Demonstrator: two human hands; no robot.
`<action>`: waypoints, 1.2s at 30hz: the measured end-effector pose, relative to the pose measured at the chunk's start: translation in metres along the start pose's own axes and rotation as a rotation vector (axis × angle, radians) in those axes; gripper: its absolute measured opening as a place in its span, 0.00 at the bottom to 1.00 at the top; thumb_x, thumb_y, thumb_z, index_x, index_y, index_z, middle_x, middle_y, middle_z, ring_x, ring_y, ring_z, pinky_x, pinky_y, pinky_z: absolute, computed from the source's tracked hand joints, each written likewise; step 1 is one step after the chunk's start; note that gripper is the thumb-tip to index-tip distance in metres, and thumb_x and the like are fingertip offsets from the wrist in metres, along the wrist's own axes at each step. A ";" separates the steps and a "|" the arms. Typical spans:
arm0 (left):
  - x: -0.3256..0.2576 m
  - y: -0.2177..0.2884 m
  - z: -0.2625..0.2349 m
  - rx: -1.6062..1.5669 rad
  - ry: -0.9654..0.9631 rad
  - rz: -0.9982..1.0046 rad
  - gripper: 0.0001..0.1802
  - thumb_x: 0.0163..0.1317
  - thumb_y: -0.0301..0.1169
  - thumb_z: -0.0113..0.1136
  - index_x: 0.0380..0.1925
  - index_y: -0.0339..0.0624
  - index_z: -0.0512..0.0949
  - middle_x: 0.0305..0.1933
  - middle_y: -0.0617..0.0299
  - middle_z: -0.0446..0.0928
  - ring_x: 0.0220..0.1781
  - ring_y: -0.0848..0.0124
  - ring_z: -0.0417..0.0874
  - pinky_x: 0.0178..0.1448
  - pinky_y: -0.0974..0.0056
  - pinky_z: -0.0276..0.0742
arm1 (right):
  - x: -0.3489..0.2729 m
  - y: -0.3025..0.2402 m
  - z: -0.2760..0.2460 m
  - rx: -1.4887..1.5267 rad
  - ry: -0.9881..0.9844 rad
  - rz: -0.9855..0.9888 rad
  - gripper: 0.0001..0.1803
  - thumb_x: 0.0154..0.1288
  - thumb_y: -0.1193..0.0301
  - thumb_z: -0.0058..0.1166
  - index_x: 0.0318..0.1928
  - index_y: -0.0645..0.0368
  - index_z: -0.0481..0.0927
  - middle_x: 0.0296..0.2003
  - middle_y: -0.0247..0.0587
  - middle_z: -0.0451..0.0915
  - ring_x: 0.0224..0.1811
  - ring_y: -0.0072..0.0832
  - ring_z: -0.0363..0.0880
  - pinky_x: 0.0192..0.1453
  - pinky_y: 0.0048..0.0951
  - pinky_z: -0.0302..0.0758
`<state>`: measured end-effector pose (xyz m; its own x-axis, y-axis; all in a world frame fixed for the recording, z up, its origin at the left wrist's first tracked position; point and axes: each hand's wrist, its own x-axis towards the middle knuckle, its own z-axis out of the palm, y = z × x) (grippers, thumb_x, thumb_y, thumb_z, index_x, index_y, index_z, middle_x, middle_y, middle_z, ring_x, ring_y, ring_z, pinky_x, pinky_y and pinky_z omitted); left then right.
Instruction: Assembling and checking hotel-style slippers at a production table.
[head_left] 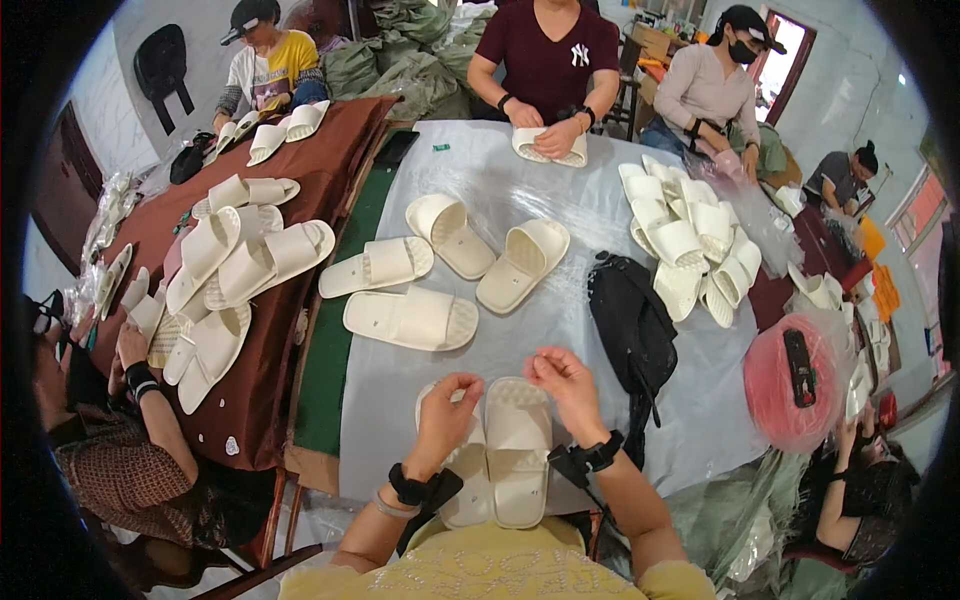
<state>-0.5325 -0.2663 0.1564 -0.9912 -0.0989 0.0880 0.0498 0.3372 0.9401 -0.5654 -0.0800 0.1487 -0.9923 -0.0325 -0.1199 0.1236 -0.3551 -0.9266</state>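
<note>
1. Handling of a single pair of cream open-toe slides appears to be the step in hand; whether the pair is being inspected, adjusted or simply set down cannot be told.
2. The pair is laid side by side at the near edge of the grey-covered table (390, 440), toes pointed away from the person. The left slide (472, 465) is partly hidden by the arm above it; the right slide (519, 430) is seen almost whole.
3. The hands are kept apart. The left hand (443, 422) is poised over the left slide, its fingers curled toward the thumb. The right hand (570, 392) is raised beside the toe of the right slide, its thumb and fingertips brought close together. Whether something thin is pinched in either hand cannot be told.
4. No clear grip on either slide is shown, so for further handling, the fingertips would need to be lowered onto the straps or soles.
5. Should another slide be needed, a forward reach would be called for: four loose slides (411, 318) are spread beyond the pair, and a slide pile (690, 230) is heaped past the black bag (632, 325).
</note>
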 end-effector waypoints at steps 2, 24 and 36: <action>-0.003 -0.001 0.005 -0.060 -0.066 -0.094 0.08 0.59 0.29 0.57 0.36 0.36 0.77 0.33 0.58 0.79 0.36 0.71 0.78 0.39 0.69 0.72 | 0.000 0.004 -0.001 -0.032 -0.042 -0.007 0.11 0.64 0.75 0.50 0.45 0.68 0.73 0.39 0.41 0.78 0.38 0.24 0.77 0.45 0.24 0.75; -0.002 -0.006 0.009 -0.299 -0.161 -0.017 0.07 0.61 0.27 0.55 0.37 0.36 0.75 0.34 0.62 0.76 0.37 0.75 0.76 0.40 0.71 0.72 | -0.023 -0.010 0.023 -0.302 -0.059 -0.066 0.09 0.61 0.77 0.53 0.42 0.67 0.76 0.35 0.40 0.80 0.35 0.24 0.81 0.38 0.19 0.75; 0.003 -0.010 0.008 -0.081 -0.162 0.121 0.06 0.60 0.28 0.56 0.33 0.36 0.76 0.35 0.60 0.75 0.38 0.70 0.75 0.43 0.69 0.70 | -0.012 -0.003 0.014 -0.543 -0.158 -0.169 0.13 0.62 0.74 0.52 0.47 0.66 0.76 0.35 0.40 0.81 0.34 0.21 0.80 0.38 0.19 0.74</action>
<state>-0.5370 -0.2626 0.1450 -0.9839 0.0916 0.1535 0.1725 0.2605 0.9499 -0.5545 -0.0917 0.1578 -0.9835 -0.1703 0.0616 -0.0893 0.1603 -0.9830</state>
